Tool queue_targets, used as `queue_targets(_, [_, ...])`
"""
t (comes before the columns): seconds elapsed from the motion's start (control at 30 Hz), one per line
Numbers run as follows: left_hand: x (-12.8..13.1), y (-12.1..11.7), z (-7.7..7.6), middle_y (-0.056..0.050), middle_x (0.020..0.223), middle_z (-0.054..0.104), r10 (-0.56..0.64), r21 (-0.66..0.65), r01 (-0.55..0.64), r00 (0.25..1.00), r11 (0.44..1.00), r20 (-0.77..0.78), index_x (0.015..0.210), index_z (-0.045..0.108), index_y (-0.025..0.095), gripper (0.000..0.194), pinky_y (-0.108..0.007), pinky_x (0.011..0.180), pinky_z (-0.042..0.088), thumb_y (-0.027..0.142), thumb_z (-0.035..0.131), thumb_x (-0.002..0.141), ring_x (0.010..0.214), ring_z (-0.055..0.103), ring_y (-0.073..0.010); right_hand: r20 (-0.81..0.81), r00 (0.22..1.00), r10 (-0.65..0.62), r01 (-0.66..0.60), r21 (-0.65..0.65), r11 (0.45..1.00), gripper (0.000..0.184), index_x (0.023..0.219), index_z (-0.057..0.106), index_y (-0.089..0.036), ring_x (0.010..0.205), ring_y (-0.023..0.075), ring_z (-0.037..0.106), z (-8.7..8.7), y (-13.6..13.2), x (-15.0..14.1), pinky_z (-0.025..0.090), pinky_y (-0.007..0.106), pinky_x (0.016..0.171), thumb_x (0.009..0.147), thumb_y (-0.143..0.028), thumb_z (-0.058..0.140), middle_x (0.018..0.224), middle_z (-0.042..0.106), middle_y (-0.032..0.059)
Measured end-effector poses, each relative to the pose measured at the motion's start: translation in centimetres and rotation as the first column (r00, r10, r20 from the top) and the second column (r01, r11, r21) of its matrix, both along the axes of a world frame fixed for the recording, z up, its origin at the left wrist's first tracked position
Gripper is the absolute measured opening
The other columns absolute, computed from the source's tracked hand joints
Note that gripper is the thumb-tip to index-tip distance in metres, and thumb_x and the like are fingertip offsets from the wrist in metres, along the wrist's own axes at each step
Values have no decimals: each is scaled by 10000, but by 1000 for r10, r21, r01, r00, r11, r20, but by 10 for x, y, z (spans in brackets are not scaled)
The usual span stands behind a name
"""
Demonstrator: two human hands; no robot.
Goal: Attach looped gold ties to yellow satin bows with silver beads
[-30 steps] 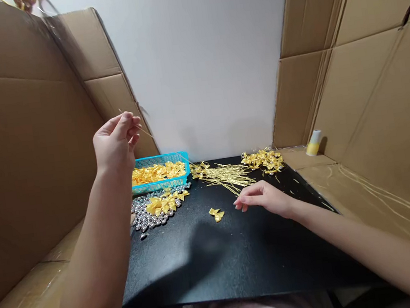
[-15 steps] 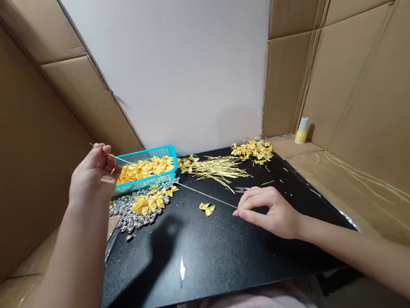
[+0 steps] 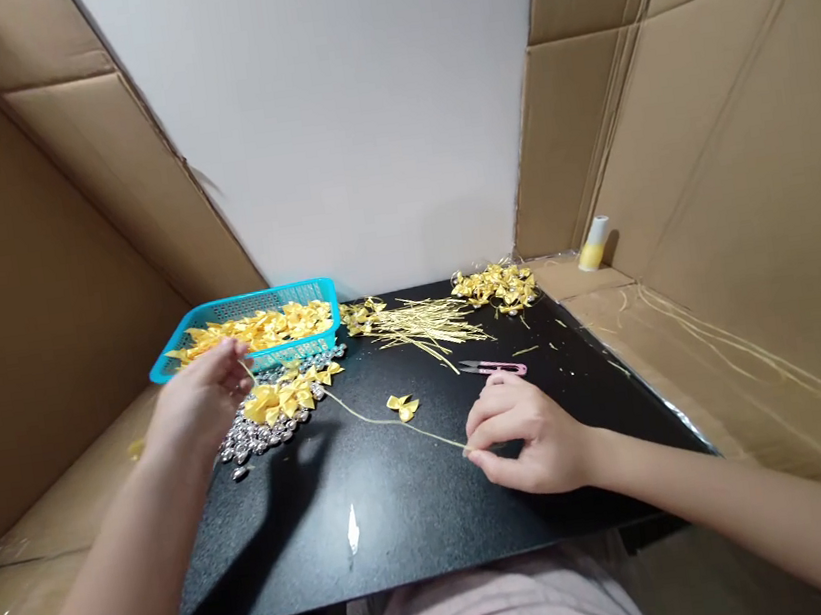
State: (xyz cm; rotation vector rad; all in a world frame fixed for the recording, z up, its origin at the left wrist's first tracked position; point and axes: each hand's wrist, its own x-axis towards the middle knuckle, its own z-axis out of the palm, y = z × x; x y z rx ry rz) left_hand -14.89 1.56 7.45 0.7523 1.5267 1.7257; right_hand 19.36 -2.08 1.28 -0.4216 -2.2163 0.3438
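Note:
A thin pale-yellow cord [image 3: 369, 420] runs slack between my hands, dipping over the black table. My left hand [image 3: 199, 394] is raised at the left, its fingertips pinched on one end of the cord. My right hand [image 3: 524, 434] pinches the other end between thumb and forefinger, low over the table. Between them a single yellow ribbon bow [image 3: 404, 407] lies just behind the cord. Pink-handled thread snips [image 3: 494, 367] lie right behind my right hand. Beside my left hand, loose yellow bows [image 3: 287, 397] rest on a pile of silver beads [image 3: 261, 434].
A blue basket [image 3: 332, 318] of yellow bows stands at the back left. Cut yellow cords [image 3: 428, 325] lie in a heap at the back, with beaded bows [image 3: 495, 288] to their right. A thread spool [image 3: 594, 245] stands on cardboard at right. Cardboard walls [image 3: 757, 181] flank the table.
The cord has gone from taut to slack. My left hand has come down a little, and both hands still pinch the cord. The view has shifted slightly, and the snips now show fully.

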Motion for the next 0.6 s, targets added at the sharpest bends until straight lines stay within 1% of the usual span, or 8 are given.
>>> queue_targets(0.03, [0,-7,-11,31,670,633,-17,-44,15,998,999,-54,738,642,140,194,-202,595,343,266,770,669,653,498,-103,44,999,8,-6,-27,1000,160,624,632,-175,612,113,586,-2,0,3,359,328,714,783,-164,619,691,688,-2])
queue_targets(0.1, [0,-23,-33,5,795,696,-98,-203,16,911,979,-402,753,688,155,324,-216,667,370,383,819,562,814,554,-162,119,993,25,-16,-83,996,154,636,635,-170,635,115,596,-6,0,10,357,326,727,788,-162,620,704,690,-1])
queue_targets(0.17, [-3,-39,-51,-11,806,707,-172,-285,12,822,958,-543,748,698,166,381,-249,710,389,492,769,564,861,581,-218,178,983,41,-17,-132,991,149,661,644,-166,654,117,604,-9,-1,18,357,325,744,807,-161,612,709,692,1])
queue_targets(0.23, [-7,-52,-61,-14,759,699,-201,-349,-68,709,935,-676,758,709,177,423,-267,676,388,562,707,584,817,596,-245,226,973,46,-9,-164,986,150,705,660,-165,673,120,610,-11,-2,25,356,328,761,841,-170,596,726,700,6])
queue_targets(0.3, [-11,-60,-66,-7,711,683,-222,-378,-136,612,916,-759,772,717,191,443,-271,640,387,596,651,605,757,601,-246,256,965,50,-3,-180,984,154,777,682,-166,696,123,615,-14,-3,30,354,330,777,884,-188,574,760,714,12])
queue_targets(0.37, [-14,-64,-68,-1,683,673,-235,-378,-169,541,910,-807,755,717,204,431,-271,625,396,599,615,615,712,599,-238,268,962,52,-2,-186,983,163,839,695,-168,714,124,619,-16,-4,33,352,332,791,917,-212,558,791,726,16])
queue_targets(0.47, [-16,-66,-70,-3,690,687,-234,-344,-159,475,925,-848,695,709,227,377,-266,611,406,580,603,617,686,595,-231,254,966,40,4,-170,986,181,879,701,-176,713,124,614,-19,-4,35,355,335,805,938,-262,553,795,735,16])
queue_targets(0.6, [-24,-68,-79,4,761,701,-216,-285,-130,387,950,-897,674,700,275,282,-268,596,390,548,639,647,716,606,-246,223,975,19,9,-123,992,209,889,705,-177,688,126,607,-21,-4,35,368,337,798,945,-302,546,762,735,15])
